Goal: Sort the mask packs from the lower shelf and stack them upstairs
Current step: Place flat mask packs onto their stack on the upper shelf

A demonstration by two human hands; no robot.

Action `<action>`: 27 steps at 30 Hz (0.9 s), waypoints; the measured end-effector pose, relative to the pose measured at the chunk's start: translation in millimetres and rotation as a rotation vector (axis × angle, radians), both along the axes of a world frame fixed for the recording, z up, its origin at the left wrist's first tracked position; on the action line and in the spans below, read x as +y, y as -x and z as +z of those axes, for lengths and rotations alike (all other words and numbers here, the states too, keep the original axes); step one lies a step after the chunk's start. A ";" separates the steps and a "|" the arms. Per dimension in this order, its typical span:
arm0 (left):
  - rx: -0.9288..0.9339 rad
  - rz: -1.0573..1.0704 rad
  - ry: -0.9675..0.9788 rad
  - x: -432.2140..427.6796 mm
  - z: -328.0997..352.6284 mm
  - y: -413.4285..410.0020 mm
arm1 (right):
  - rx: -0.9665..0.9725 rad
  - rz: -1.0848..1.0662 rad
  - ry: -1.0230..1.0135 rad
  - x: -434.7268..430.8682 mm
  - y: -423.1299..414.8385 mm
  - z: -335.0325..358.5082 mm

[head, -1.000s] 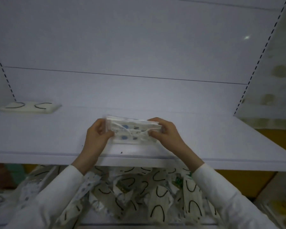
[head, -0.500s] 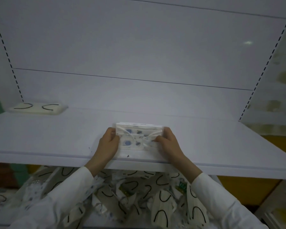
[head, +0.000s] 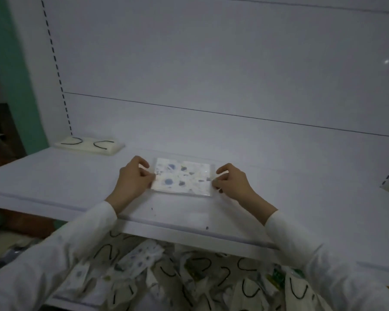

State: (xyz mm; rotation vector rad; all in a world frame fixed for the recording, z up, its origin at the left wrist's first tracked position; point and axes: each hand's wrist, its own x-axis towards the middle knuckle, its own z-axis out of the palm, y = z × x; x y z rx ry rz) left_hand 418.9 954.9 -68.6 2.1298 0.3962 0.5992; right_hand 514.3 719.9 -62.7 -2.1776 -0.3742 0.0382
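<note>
At frame centre, left hand (head: 133, 179) and right hand (head: 233, 184) pinch the spotted pack (head: 182, 178) by its ends, likely to square it on the shelf (head: 54, 176).

White mask pack (head: 182, 176) bears blue spots, cream pack (head: 89, 145) black loops.

dim, bluish | soft motion blur | edges bowed | small glare upper right

White back panel (head: 211, 63) w/ slotted uprights (head: 54, 52); green wall (head: 14, 63) at left; dim light.
</note>
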 end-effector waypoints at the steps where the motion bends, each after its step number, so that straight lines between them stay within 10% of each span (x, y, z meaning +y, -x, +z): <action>1: 0.037 0.002 -0.027 16.5 2.3 -9.7 | 0.024 0.005 0.013 17.3 -10.9 0.2; 27: 0.410 -0.166 -0.290 154.0 -1.1 -150.7 | -0.071 -0.100 0.347 185.7 -125.9 -22.9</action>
